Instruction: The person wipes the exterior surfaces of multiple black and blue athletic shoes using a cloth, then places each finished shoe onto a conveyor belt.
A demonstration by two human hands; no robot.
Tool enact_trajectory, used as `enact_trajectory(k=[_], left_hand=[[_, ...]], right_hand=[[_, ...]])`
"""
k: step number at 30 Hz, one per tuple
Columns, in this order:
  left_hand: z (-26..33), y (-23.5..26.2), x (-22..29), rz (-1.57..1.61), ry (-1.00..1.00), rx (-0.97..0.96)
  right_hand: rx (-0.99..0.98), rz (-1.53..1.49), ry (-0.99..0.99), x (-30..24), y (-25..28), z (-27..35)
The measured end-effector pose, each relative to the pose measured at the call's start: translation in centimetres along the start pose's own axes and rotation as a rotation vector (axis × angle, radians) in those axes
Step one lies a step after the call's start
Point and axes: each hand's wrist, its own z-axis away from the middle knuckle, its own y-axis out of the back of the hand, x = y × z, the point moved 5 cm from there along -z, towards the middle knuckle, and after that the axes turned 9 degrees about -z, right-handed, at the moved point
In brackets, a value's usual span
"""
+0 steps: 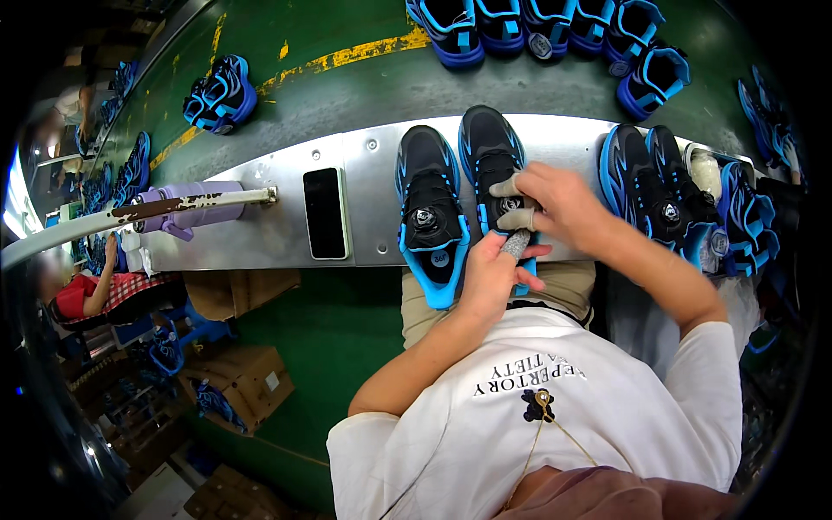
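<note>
shoe toe (487,132): matt | bench (368,195): smooth metal | shirt (598,433): cloth

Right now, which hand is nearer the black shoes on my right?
Right. Your right hand is left of those shoes; your left hand is farther left, closer to your body.

The left hand (490,276) and right hand (568,204) partly hide one shoe (492,143) at the bench's near edge (371,263); a shoe row (546,24) beyond is cut off.

Your fingers (504,187) were brightly lit and fairly sharp; left of them the metal bench (270,232) shone softly, and farther out white glare (16,198) flared where edges bent, blurred and sank into blackness.
</note>
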Motion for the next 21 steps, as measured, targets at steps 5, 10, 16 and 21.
enact_trajectory(k=[5,10,16,21], left_hand=[[0.1,0.0,0.4,-0.036,0.026,-0.017],[-0.1,-0.5,0.1,0.020,0.000,0.024],[0.1,0.0,0.2,-0.008,0.059,-0.026],[0.0,-0.3,-0.1,0.094,-0.027,0.007]], right_hand=[[-0.032,-0.100,0.068,0.2,1.8,-0.5],[0.055,-0.035,0.100,0.0,0.1,0.2],[0.001,-0.087,0.090,-0.2,1.7,-0.2],[0.059,-0.005,0.010,-0.1,0.4,0.1]])
